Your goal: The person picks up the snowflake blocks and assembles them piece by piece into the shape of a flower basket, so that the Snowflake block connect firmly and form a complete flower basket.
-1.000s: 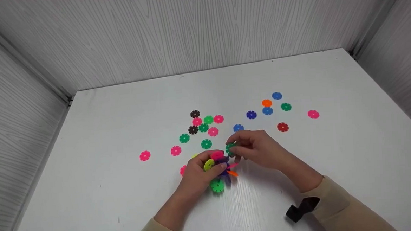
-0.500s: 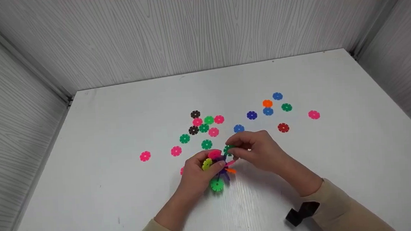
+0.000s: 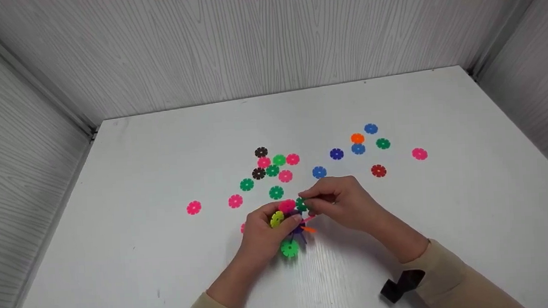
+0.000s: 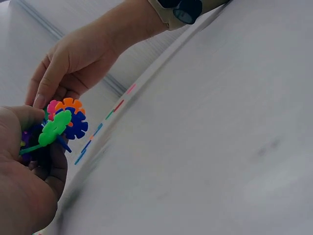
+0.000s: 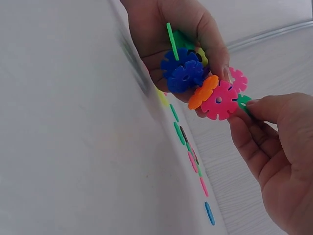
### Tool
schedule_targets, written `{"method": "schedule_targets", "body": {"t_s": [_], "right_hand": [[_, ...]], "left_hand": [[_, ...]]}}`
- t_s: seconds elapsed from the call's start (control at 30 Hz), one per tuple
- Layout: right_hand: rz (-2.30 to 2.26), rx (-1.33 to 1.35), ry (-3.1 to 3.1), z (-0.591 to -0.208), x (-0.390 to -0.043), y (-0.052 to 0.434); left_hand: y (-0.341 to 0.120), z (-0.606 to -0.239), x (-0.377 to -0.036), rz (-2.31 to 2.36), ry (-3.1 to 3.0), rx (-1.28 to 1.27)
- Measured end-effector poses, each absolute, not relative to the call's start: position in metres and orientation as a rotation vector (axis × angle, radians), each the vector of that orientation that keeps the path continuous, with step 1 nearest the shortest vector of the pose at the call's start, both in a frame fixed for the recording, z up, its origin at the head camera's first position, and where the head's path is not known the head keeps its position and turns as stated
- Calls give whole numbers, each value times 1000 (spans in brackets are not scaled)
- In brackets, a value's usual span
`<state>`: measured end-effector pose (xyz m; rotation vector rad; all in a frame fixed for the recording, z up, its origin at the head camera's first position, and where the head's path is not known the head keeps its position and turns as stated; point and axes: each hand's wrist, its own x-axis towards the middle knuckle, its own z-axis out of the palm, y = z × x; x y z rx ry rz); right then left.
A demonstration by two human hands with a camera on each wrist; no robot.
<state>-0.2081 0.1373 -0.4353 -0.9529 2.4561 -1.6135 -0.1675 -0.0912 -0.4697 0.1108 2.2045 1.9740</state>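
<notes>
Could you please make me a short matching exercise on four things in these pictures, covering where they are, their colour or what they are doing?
1. Left hand
2. Right hand
3. Red disc
4. Sleeves

A. On the table, apart from other discs
B. Pinching a green disc
C. Beige
D. Gripping the joined discs

Pairs: 1-D, 2-B, 3-A, 4-C

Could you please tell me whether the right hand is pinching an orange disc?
No, the right hand pinches a green disc, while an orange disc sits in the cluster that the left hand grips.
</notes>
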Motion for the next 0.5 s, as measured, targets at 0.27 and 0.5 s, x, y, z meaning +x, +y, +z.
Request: {"method": "schedule_targets", "body": {"t_s": [0.27,0.5], "right_hand": [[-1594,-863,2444,-439,-209,136],[-1677,-776,2388,-438,-212,141]], "left_hand": [[-91,-469,-166,1931,2254,57],[-93,-468,-167,1931,2228,118]]}}
